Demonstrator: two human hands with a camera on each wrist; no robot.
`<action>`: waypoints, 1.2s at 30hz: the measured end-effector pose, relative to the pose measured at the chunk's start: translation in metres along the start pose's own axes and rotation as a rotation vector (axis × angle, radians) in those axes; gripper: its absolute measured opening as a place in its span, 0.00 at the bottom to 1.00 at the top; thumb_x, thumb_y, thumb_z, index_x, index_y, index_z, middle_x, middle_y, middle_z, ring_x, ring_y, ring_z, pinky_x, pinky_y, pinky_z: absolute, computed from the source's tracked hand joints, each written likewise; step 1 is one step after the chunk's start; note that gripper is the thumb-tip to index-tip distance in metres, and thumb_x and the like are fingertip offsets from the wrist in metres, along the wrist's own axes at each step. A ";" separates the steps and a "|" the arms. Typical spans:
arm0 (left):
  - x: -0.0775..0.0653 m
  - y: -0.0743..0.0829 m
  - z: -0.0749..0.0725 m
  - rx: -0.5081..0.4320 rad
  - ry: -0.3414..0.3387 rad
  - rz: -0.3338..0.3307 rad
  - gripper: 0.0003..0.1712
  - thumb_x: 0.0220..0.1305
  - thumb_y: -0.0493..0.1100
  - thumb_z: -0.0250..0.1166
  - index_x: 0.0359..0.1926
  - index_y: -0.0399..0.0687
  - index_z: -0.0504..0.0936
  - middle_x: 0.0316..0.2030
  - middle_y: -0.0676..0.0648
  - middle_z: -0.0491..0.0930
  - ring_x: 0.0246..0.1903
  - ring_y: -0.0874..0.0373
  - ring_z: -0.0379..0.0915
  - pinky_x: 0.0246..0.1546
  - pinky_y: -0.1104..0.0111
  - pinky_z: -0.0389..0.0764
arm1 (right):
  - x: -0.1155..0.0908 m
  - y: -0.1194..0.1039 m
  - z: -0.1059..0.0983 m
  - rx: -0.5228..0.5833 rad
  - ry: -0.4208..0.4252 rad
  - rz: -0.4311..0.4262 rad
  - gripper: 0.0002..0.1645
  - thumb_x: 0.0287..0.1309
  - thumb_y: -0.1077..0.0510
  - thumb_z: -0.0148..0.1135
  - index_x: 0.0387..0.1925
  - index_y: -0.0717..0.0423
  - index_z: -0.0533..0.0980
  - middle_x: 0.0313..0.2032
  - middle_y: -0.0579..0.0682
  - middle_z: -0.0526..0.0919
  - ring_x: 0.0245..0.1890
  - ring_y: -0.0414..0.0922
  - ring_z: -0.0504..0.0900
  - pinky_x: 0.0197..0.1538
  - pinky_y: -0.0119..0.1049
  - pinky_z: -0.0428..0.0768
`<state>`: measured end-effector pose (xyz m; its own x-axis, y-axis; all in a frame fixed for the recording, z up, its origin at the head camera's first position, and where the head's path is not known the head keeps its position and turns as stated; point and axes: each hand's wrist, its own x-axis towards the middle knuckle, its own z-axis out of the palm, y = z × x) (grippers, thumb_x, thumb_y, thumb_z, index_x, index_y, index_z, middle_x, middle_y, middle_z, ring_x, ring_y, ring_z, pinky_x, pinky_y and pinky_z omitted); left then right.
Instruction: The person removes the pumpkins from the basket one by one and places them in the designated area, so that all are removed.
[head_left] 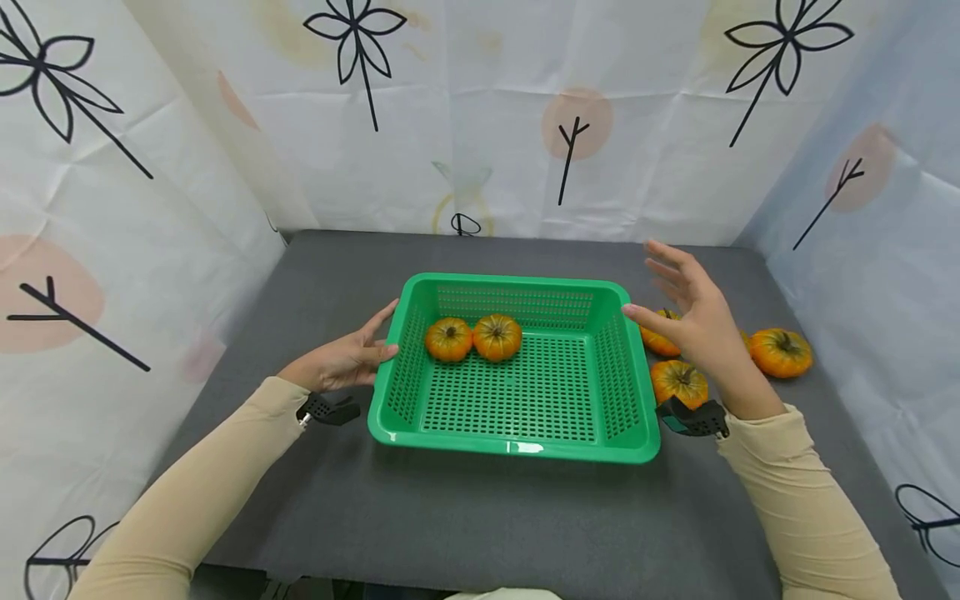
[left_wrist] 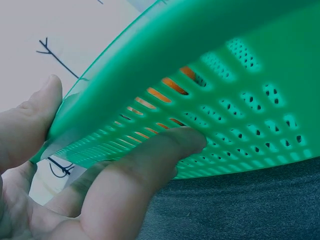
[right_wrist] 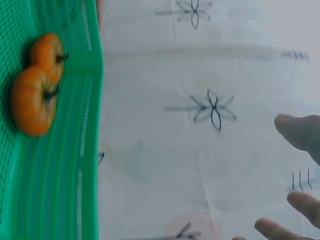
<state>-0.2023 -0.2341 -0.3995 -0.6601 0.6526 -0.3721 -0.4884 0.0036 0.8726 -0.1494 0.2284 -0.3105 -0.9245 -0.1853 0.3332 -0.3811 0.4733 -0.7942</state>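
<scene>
A green plastic basket (head_left: 517, 450) with slotted sides is in front of me, with two small orange pumpkins (head_left: 497, 337) side by side in its left part. My left hand (head_left: 348, 358) holds the basket's left side. The left wrist view shows the thumb (left_wrist: 47, 102) at the rim and fingers (left_wrist: 150, 165) against the outer wall. My right hand (head_left: 693, 321) is raised by the right rim, fingers spread, holding nothing. In the head view its thumb overlaps the rim's edge; touching, I cannot tell. The right wrist view shows its fingertips (right_wrist: 302, 132) apart from the basket.
Several more pumpkins lie on the grey table (head_left: 480, 517) right of the basket, one (head_left: 678, 383) close to its wall and another (head_left: 780, 352) farther right. My right hand partly hides some. White patterned cloth (head_left: 480, 100) surrounds the table's back and sides.
</scene>
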 end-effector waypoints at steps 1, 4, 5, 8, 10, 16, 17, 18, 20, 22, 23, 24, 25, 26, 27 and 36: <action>0.000 0.000 0.000 -0.001 0.000 -0.001 0.50 0.74 0.33 0.49 0.73 0.85 0.29 0.72 0.30 0.46 0.56 0.42 0.75 0.53 0.47 0.79 | 0.004 -0.004 0.005 0.016 -0.007 -0.020 0.47 0.57 0.65 0.68 0.73 0.46 0.57 0.72 0.48 0.58 0.71 0.50 0.60 0.72 0.41 0.64; 0.000 0.000 0.000 -0.001 -0.002 0.001 0.50 0.74 0.33 0.49 0.73 0.85 0.29 0.72 0.29 0.47 0.57 0.41 0.74 0.53 0.47 0.79 | 0.015 -0.011 0.022 0.082 -0.045 -0.062 0.48 0.55 0.67 0.68 0.73 0.49 0.56 0.73 0.49 0.58 0.71 0.52 0.59 0.72 0.43 0.64; 0.001 0.000 0.000 0.000 -0.003 0.002 0.50 0.74 0.33 0.49 0.73 0.85 0.29 0.72 0.29 0.47 0.57 0.41 0.74 0.53 0.47 0.79 | 0.018 -0.013 0.028 0.106 -0.064 -0.066 0.49 0.55 0.68 0.68 0.73 0.49 0.56 0.73 0.50 0.57 0.72 0.53 0.59 0.72 0.45 0.63; 0.001 0.000 0.000 0.003 -0.007 0.006 0.50 0.74 0.34 0.49 0.73 0.84 0.28 0.72 0.28 0.47 0.56 0.42 0.75 0.53 0.47 0.79 | 0.027 -0.014 0.046 0.175 -0.127 -0.064 0.49 0.54 0.68 0.69 0.74 0.52 0.55 0.73 0.51 0.56 0.72 0.53 0.57 0.73 0.51 0.61; 0.002 0.000 0.000 -0.002 -0.006 0.004 0.50 0.74 0.33 0.49 0.73 0.85 0.29 0.72 0.29 0.47 0.55 0.43 0.76 0.53 0.47 0.79 | 0.033 -0.013 0.059 0.224 -0.171 -0.057 0.49 0.54 0.69 0.69 0.73 0.55 0.55 0.73 0.52 0.55 0.72 0.53 0.57 0.73 0.53 0.60; 0.002 0.000 0.001 -0.001 -0.003 -0.001 0.50 0.74 0.33 0.49 0.73 0.85 0.28 0.72 0.30 0.47 0.55 0.43 0.77 0.53 0.46 0.78 | 0.049 -0.006 0.094 0.225 -0.304 0.010 0.50 0.55 0.59 0.71 0.74 0.45 0.55 0.74 0.49 0.56 0.72 0.53 0.58 0.72 0.52 0.62; 0.002 0.000 0.001 0.002 -0.004 0.000 0.50 0.74 0.33 0.49 0.73 0.84 0.28 0.72 0.30 0.47 0.55 0.43 0.77 0.53 0.46 0.78 | 0.051 -0.003 0.099 0.215 -0.326 0.026 0.50 0.55 0.58 0.72 0.74 0.43 0.55 0.73 0.48 0.56 0.72 0.53 0.58 0.72 0.52 0.62; 0.002 0.000 0.001 0.004 -0.005 0.001 0.51 0.74 0.33 0.49 0.73 0.84 0.27 0.72 0.30 0.47 0.55 0.43 0.76 0.53 0.46 0.78 | 0.054 -0.001 0.104 0.211 -0.346 0.045 0.50 0.55 0.57 0.72 0.73 0.42 0.56 0.73 0.48 0.57 0.72 0.54 0.58 0.72 0.53 0.62; 0.002 0.000 0.001 0.001 -0.004 0.002 0.51 0.74 0.33 0.49 0.73 0.85 0.28 0.72 0.30 0.48 0.55 0.43 0.76 0.53 0.45 0.78 | 0.059 0.005 0.113 0.210 -0.385 0.086 0.49 0.55 0.56 0.72 0.73 0.42 0.57 0.73 0.48 0.57 0.72 0.54 0.59 0.72 0.54 0.62; 0.002 0.000 0.001 -0.005 0.000 0.001 0.50 0.74 0.33 0.49 0.72 0.86 0.30 0.72 0.30 0.48 0.55 0.43 0.77 0.53 0.45 0.78 | 0.065 0.011 0.122 0.210 -0.426 0.126 0.48 0.55 0.55 0.72 0.73 0.44 0.57 0.73 0.49 0.58 0.72 0.55 0.59 0.72 0.55 0.62; 0.002 0.000 0.001 -0.008 0.002 0.001 0.50 0.74 0.33 0.50 0.72 0.87 0.31 0.72 0.30 0.47 0.55 0.43 0.77 0.53 0.45 0.78 | 0.067 0.015 0.126 0.204 -0.445 0.148 0.48 0.55 0.55 0.72 0.73 0.44 0.58 0.72 0.49 0.58 0.72 0.56 0.59 0.72 0.55 0.62; 0.002 0.000 0.000 -0.006 0.001 0.002 0.50 0.74 0.33 0.50 0.72 0.87 0.31 0.72 0.30 0.47 0.55 0.43 0.77 0.53 0.45 0.78 | 0.070 0.018 0.130 0.193 -0.464 0.171 0.48 0.54 0.54 0.72 0.73 0.45 0.58 0.72 0.49 0.59 0.71 0.56 0.59 0.71 0.55 0.62; 0.002 0.000 0.000 -0.007 0.002 0.001 0.50 0.74 0.33 0.50 0.72 0.87 0.31 0.72 0.31 0.47 0.55 0.43 0.77 0.53 0.45 0.78 | 0.072 0.021 0.133 0.175 -0.484 0.187 0.48 0.54 0.54 0.72 0.73 0.45 0.58 0.72 0.50 0.59 0.71 0.56 0.59 0.71 0.55 0.63; 0.002 0.000 0.000 -0.006 0.000 0.001 0.50 0.74 0.33 0.50 0.72 0.87 0.31 0.73 0.31 0.46 0.55 0.43 0.77 0.53 0.45 0.78 | 0.074 0.024 0.137 0.154 -0.500 0.204 0.48 0.54 0.53 0.73 0.73 0.45 0.58 0.72 0.50 0.60 0.71 0.56 0.59 0.71 0.55 0.64; 0.002 0.000 0.000 -0.004 -0.001 0.003 0.50 0.74 0.33 0.50 0.72 0.86 0.30 0.73 0.31 0.45 0.55 0.43 0.77 0.53 0.45 0.78 | 0.076 0.027 0.140 0.131 -0.518 0.214 0.49 0.54 0.52 0.73 0.73 0.45 0.58 0.72 0.50 0.60 0.71 0.56 0.58 0.70 0.56 0.64; 0.001 0.000 -0.001 0.001 -0.001 0.001 0.51 0.74 0.33 0.50 0.73 0.85 0.29 0.73 0.32 0.45 0.58 0.41 0.74 0.54 0.44 0.77 | 0.082 0.044 0.156 -0.006 -0.579 0.240 0.47 0.54 0.55 0.73 0.72 0.49 0.60 0.71 0.53 0.61 0.71 0.57 0.58 0.69 0.56 0.65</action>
<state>-0.2029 -0.2343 -0.4003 -0.6597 0.6535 -0.3710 -0.4875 0.0035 0.8731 -0.2431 0.0995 -0.3975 -0.8406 -0.5091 -0.1850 -0.1638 0.5644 -0.8091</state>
